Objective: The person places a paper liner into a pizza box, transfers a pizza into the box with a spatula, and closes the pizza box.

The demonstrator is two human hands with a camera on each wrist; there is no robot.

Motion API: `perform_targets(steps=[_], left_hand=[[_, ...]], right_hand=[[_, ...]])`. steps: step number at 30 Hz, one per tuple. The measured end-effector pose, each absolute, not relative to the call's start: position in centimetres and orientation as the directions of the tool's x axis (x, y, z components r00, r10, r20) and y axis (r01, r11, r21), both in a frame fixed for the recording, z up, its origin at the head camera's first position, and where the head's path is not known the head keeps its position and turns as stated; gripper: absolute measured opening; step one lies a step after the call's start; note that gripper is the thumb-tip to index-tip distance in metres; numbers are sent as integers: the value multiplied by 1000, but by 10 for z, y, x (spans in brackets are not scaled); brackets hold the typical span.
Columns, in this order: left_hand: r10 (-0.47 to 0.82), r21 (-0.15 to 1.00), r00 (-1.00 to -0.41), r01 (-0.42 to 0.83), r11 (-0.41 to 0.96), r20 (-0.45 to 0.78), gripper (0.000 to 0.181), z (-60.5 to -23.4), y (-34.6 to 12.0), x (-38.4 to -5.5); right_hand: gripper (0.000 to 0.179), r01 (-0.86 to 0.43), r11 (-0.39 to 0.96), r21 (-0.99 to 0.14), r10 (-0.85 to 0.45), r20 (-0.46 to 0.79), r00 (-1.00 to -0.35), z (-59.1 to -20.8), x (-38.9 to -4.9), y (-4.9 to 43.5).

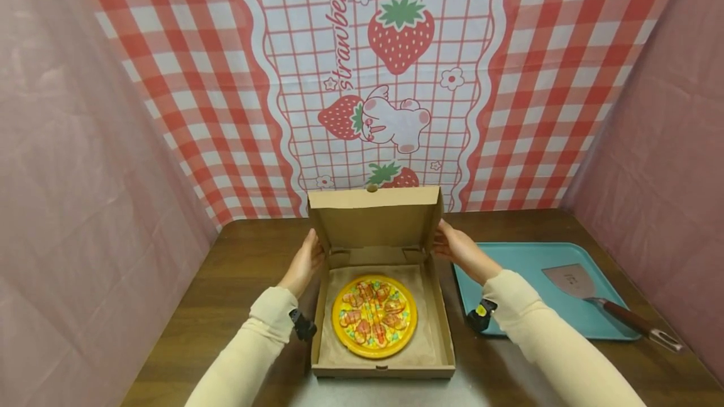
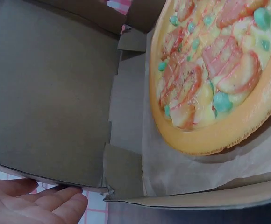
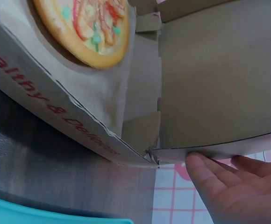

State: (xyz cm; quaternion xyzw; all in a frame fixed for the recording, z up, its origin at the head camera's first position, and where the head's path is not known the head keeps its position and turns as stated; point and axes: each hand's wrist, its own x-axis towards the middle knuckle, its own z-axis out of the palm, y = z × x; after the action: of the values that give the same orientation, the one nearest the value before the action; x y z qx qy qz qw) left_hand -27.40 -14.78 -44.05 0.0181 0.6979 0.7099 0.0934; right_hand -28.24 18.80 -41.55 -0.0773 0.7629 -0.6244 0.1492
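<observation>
A cardboard pizza box (image 1: 384,372) stands on the table with its lid (image 1: 373,228) raised and leaning back. Inside, a round toy-like pizza (image 1: 374,317) with a yellow crust, sausage-like slices and green bits lies on brown paper (image 1: 428,331). My left hand (image 1: 305,264) is at the lid's left side, its fingers (image 2: 69,205) along the outside of the edge. At the lid's right side, my right hand (image 1: 462,251) touches the outer edge with extended fingers (image 3: 209,173). Neither hand curls round the lid.
To the right of the box lies a blue tray (image 1: 509,262). On it rests a pizza server (image 1: 571,280) whose brown handle sticks out over the front right corner. A checked strawberry cloth (image 1: 396,112) hangs behind the wooden table (image 1: 226,306), with pink curtains (image 1: 85,206) at both sides.
</observation>
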Motion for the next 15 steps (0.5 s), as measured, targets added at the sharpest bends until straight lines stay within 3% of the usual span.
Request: perform_targets(steps=[12,15], left_hand=[[172,991,-978,-128,-51,-117,76,-440,-149,-260],[197,995,-978,-79,-62,-66,78,-452,-153,-261]], right_hand=[[78,52,231,-972,-280,-118,-953,-423,-264,185],[77,35,230,-972,-287,-102,-952,-425,-259,185]])
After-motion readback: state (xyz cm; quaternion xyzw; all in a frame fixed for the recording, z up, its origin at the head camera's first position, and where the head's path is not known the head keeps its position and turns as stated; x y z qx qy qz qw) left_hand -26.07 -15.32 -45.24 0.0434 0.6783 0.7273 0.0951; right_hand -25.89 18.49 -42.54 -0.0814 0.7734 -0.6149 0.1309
